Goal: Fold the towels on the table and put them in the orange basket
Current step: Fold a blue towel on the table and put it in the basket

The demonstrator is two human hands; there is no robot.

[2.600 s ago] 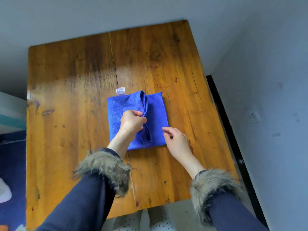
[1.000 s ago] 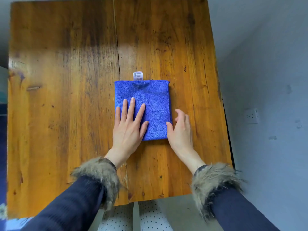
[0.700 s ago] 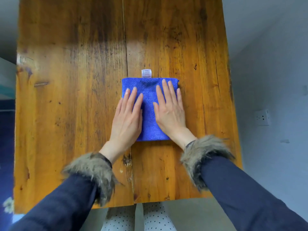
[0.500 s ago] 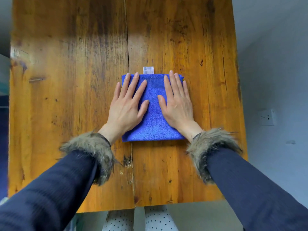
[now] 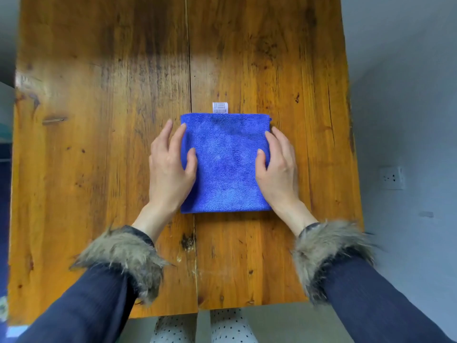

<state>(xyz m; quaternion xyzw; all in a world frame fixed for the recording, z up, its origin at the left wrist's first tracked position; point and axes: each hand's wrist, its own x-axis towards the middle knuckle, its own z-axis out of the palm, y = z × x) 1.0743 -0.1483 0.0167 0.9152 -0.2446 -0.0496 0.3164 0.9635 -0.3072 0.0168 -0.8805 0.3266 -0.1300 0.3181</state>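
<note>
A blue towel (image 5: 226,163) lies folded into a flat square in the middle of the wooden table (image 5: 99,144), with a white label sticking out at its far edge. My left hand (image 5: 170,167) rests at the towel's left edge, thumb on the cloth and fingers stretched along the side. My right hand (image 5: 278,169) mirrors it at the right edge, thumb on the cloth. Neither hand has lifted the towel. The orange basket is not in view.
The table's right edge borders a grey wall with a socket (image 5: 392,178). Its near edge runs just in front of my polka-dotted lap (image 5: 202,328). A seam between planks runs down the table's middle, under the towel's left part.
Both hands lay flat on top of the towel half a second ago. They have slid outward and back to its left and right edges. The towel has stayed in place.
</note>
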